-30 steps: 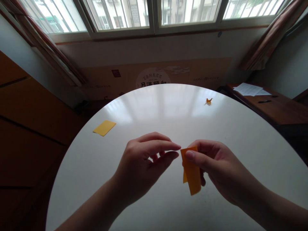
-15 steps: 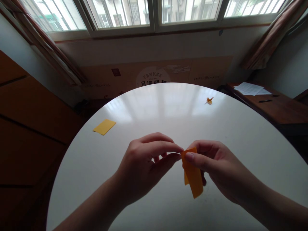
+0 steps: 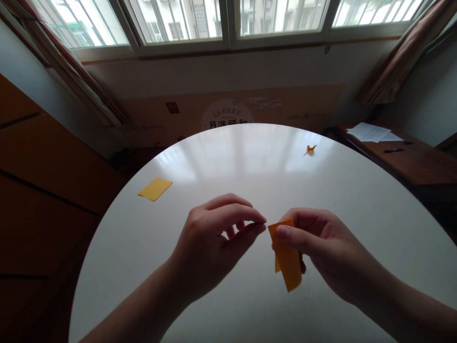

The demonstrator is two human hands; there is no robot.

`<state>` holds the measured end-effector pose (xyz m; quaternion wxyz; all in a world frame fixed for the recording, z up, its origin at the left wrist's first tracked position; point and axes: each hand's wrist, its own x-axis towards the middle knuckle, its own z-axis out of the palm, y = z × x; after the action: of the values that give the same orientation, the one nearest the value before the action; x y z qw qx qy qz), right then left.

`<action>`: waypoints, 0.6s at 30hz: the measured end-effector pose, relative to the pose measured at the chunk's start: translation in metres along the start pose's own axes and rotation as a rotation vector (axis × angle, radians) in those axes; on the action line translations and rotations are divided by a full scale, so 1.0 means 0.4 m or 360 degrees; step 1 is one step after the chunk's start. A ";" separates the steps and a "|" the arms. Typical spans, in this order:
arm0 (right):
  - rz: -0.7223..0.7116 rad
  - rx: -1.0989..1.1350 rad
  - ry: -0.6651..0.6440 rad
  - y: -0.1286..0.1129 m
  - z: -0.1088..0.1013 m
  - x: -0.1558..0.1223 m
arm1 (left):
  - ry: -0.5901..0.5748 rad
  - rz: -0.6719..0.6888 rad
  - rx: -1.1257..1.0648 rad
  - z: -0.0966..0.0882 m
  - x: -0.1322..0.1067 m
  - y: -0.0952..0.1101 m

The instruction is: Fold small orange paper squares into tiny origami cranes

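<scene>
Fingers (image 3: pixel 285 232) of right hand (image 3: pixel 321 252) pinch orange paper (image 3: pixel 288 262); left hand (image 3: pixel 210 243) slightly parted (yellow sheet (image 3: pixel 154 188), crane (image 3: pixel 311 150) well apart).

The orange strip (image 3: pixel 287 259) at lower centre is thin, matt paper. The round table (image 3: pixel 250 162) has a smooth, glossy white top that mirrors the window light. At centre left lies a matt yellow paper sheet (image 3: pixel 155 188). The desk (image 3: pixel 421 166) at the right edge is dark wood with a slight sheen. The curtain (image 3: pixel 396 62) at upper right looks like cloth.
</scene>
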<state>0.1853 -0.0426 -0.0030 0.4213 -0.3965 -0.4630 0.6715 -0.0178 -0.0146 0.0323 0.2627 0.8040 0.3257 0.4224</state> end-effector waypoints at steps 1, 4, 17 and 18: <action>-0.0011 -0.0009 0.0012 0.001 -0.001 0.000 | 0.0032 -0.0042 -0.0012 0.001 0.000 0.001; -0.0039 -0.0050 0.0034 -0.001 -0.001 0.001 | 0.0016 -0.0255 -0.0110 0.005 0.000 0.006; -0.0199 -0.0279 0.0099 -0.012 0.012 0.002 | -0.0176 -0.0849 -0.0527 0.033 -0.009 0.014; -0.0234 -0.0300 0.0102 -0.012 0.011 0.003 | -0.0186 -0.0868 -0.0541 0.032 -0.008 0.015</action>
<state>0.1820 -0.0418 0.0026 0.4447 -0.4207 -0.5382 0.5793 -0.0066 -0.0227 0.0284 0.5148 0.6547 0.4383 0.3380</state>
